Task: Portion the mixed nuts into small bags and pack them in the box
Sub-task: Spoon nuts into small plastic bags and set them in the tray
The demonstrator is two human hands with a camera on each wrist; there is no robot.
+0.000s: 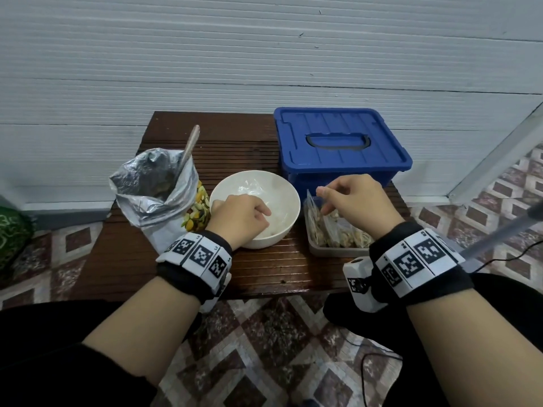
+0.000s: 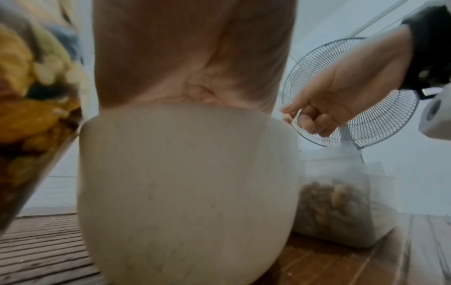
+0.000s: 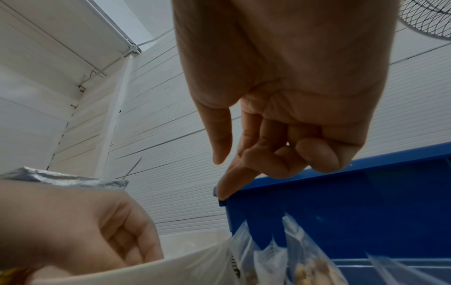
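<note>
Dark slatted wooden table (image 1: 264, 274) under both hands, wet sheen on the near edge. Ribbed white panel wall (image 1: 264, 54) beyond the fingertips of the left hand (image 1: 238, 215) and right hand (image 1: 358, 201). Patterned brown-and-white tiled floor (image 1: 279, 348) behind the wrists, toward the body. Thin black cable (image 1: 364, 371) on the tiles, behind the right hand. Green patterned cloth (image 1: 11, 230) far out past the left hand. Wire-grille fan (image 2: 380, 119) behind the right hand in the left wrist view.

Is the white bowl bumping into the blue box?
Apart. The head view shows a strip of brown table between the white bowl and the blue box.
</note>
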